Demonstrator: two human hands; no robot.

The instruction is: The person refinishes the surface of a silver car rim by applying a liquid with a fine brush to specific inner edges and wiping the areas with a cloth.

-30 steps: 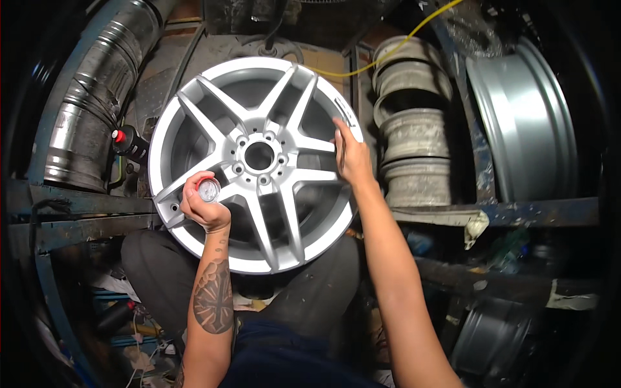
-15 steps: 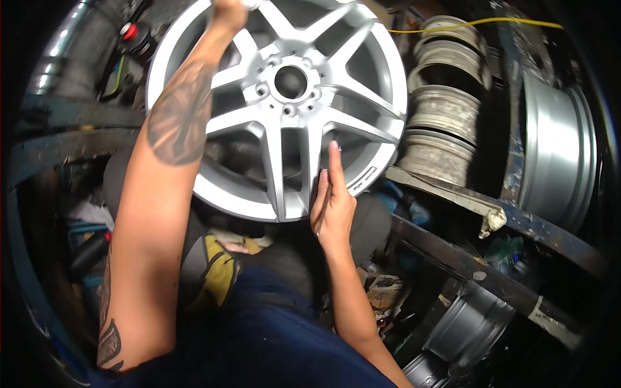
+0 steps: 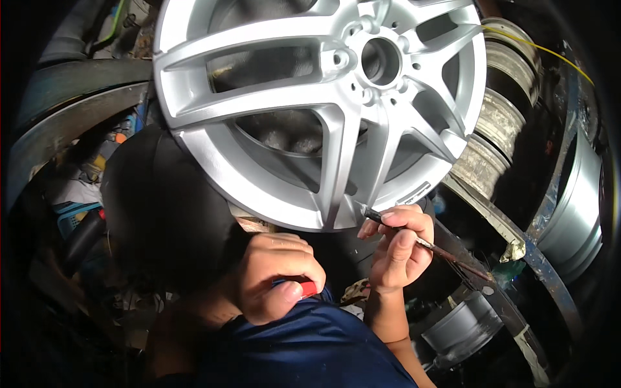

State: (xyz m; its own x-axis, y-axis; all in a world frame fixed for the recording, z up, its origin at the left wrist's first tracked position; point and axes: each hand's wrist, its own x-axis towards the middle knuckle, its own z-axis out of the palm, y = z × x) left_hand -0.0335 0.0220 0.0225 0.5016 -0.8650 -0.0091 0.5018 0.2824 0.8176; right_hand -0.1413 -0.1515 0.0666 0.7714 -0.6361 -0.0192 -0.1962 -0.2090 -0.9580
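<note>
A silver alloy wheel (image 3: 259,107) with paired spokes lies face up before me, its upper edge cut off by the view. My right hand (image 3: 407,252) is closed on a thin paintbrush (image 3: 456,258) with a brown handle and a dark front end. The brush tip is at the wheel's near rim, beside a spoke foot; whether it touches cannot be told. Close to my body, my left hand (image 3: 272,268) is closed around a small object with a red end (image 3: 308,289). Most of that object is hidden by the fingers.
Worn wheel rims (image 3: 498,126) are stacked at the right, beside a metal rack beam (image 3: 482,204). Another silver rim (image 3: 572,213) stands at far right and one (image 3: 462,326) lies lower down. A yellow cord (image 3: 537,45) crosses the upper right. Clutter and a blue basket (image 3: 70,220) are at left.
My left hand has come down from the wheel's upper edge to near my body, with a red-ended object in it. My right hand has drawn back and the brush now shows. The view has shifted.
</note>
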